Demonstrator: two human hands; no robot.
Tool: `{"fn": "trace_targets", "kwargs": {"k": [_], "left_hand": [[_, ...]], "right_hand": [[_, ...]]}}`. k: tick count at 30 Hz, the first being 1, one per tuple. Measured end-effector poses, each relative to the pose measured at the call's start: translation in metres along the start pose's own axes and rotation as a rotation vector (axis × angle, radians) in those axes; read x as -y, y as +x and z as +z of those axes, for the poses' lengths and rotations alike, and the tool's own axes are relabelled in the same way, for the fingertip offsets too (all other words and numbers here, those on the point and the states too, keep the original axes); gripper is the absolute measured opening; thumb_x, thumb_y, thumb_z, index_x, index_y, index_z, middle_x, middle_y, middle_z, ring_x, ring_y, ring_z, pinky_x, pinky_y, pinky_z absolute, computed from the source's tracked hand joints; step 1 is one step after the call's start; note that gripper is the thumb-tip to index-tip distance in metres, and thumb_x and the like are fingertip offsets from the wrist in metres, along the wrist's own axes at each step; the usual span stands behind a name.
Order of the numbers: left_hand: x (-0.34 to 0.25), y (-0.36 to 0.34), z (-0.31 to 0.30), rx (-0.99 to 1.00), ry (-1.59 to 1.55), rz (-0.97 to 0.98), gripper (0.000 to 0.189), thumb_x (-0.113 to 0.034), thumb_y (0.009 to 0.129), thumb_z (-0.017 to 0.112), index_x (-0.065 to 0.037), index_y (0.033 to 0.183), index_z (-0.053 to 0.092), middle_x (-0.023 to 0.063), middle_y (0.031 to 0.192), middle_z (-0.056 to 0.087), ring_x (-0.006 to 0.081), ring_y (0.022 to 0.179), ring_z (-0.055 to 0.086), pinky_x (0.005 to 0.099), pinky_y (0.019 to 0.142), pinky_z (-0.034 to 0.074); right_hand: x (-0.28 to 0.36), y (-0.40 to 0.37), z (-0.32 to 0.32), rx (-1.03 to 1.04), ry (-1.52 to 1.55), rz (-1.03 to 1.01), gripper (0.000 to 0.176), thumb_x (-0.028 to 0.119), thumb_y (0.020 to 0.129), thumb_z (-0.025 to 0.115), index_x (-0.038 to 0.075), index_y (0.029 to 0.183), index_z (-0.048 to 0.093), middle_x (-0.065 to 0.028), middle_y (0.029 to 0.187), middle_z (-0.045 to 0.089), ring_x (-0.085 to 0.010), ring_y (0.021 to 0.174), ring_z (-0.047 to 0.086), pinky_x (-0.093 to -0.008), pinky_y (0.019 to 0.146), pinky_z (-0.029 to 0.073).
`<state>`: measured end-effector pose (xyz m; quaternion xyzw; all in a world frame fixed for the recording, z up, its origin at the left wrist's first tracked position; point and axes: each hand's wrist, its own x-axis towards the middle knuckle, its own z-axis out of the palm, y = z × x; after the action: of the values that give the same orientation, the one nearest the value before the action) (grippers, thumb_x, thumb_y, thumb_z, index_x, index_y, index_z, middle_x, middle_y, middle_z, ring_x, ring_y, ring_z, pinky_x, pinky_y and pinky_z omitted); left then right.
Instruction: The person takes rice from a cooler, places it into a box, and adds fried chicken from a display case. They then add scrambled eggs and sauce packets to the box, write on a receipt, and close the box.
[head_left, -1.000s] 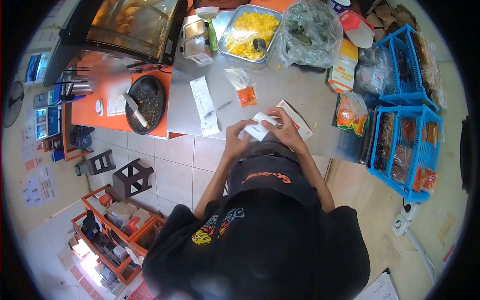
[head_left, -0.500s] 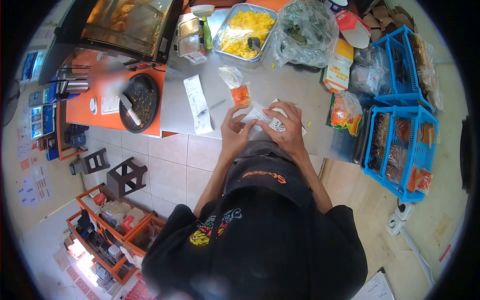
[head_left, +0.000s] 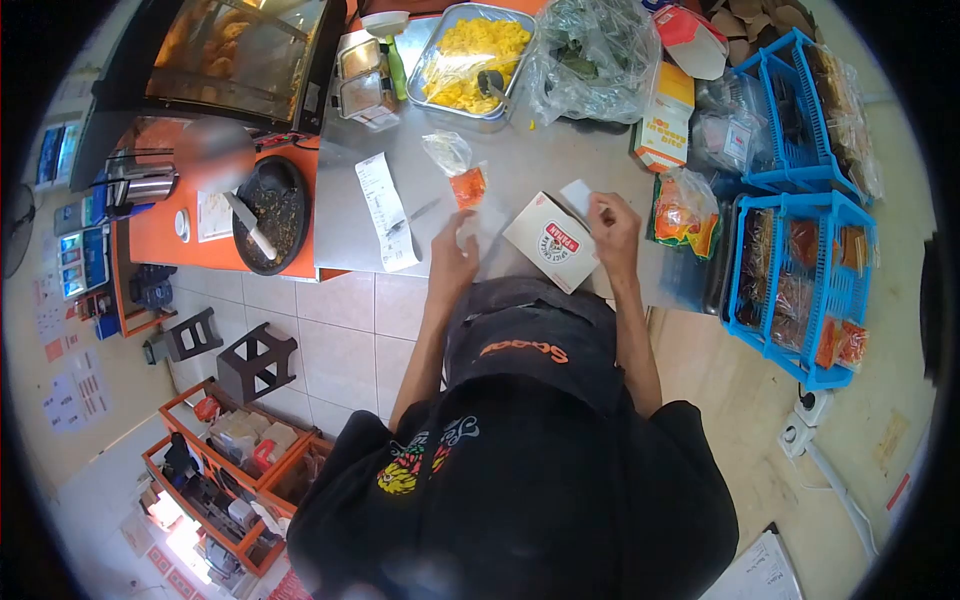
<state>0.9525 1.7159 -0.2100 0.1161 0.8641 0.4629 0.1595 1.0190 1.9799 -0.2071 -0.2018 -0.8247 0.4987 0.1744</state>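
Note:
My right hand (head_left: 616,232) pinches a small white paper label (head_left: 576,196) above the right corner of a white takeaway box (head_left: 545,246). The box lies on the steel counter and bears a round printed logo and red lettering. To its left, my left hand (head_left: 455,252) is curled with a thin whitish slip (head_left: 484,228), blurred, at its fingers. Just beyond that hand lies a small orange-red sachet (head_left: 468,187), next to a crumpled clear plastic bag (head_left: 447,151). A long printed receipt (head_left: 384,210) rests farther left.
At the back stand a tray of yellow food (head_left: 430,62) and a clear bag of greens (head_left: 590,70). Blue baskets (head_left: 790,200) of packets line the right side. A knife (head_left: 250,225) lies across a dark round mortar (head_left: 293,190) at left.
My hands have moved apart from the paper they held together. The right now has the small label, the left a whitish slip. The box is now more fully visible between them.

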Motion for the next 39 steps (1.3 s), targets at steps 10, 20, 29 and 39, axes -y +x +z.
{"fn": "trace_targets", "kwargs": {"k": [10, 20, 29, 39], "left_hand": [[0.009, 0.083, 0.126, 0.351, 0.39, 0.544, 0.044, -0.04, 0.077, 0.075, -0.015, 0.112, 0.069, 0.0051, 0.117, 0.064, 0.0266, 0.12, 0.049, 0.0519, 0.107, 0.029], [0.032, 0.077, 0.131, 0.244, -0.181, 0.264, 0.038, -0.01, 0.07, 0.083, -0.008, 0.105, 0.067, 0.0061, 0.085, 0.069, 0.0197, 0.084, 0.062, 0.0342, 0.076, 0.05], [0.029, 0.075, 0.124, 0.257, -0.138, 0.347, 0.053, -0.002, 0.071, 0.077, -0.007, 0.121, 0.061, 0.0091, 0.091, 0.068, 0.0196, 0.09, 0.061, 0.0345, 0.082, 0.05], [0.055, 0.094, 0.103, 0.617, -0.2, 0.116, 0.022, -0.009, 0.075, 0.075, -0.003, 0.096, 0.074, 0.01, 0.089, 0.071, 0.0235, 0.092, 0.061, 0.0375, 0.092, 0.048]], "right_hand": [[-0.092, -0.018, 0.005, -0.221, -0.349, -0.143, 0.011, 0.012, 0.086, 0.068, 0.005, 0.093, 0.07, -0.0103, 0.077, 0.068, -0.022, 0.063, 0.065, -0.0331, 0.056, 0.05], [-0.105, -0.022, 0.016, 0.04, -0.255, -0.423, 0.015, 0.005, 0.081, 0.068, 0.0, 0.095, 0.067, -0.0108, 0.088, 0.067, -0.027, 0.086, 0.062, -0.0372, 0.077, 0.05], [-0.099, -0.024, 0.014, 0.239, -0.16, -0.432, 0.016, 0.003, 0.081, 0.068, -0.001, 0.096, 0.067, -0.0121, 0.084, 0.065, -0.0284, 0.08, 0.061, -0.0369, 0.076, 0.049], [-0.091, -0.021, 0.011, 0.394, 0.299, 0.263, 0.035, 0.011, 0.077, 0.079, 0.0, 0.106, 0.063, -0.0072, 0.085, 0.071, -0.0111, 0.078, 0.065, -0.0276, 0.064, 0.051]]}}
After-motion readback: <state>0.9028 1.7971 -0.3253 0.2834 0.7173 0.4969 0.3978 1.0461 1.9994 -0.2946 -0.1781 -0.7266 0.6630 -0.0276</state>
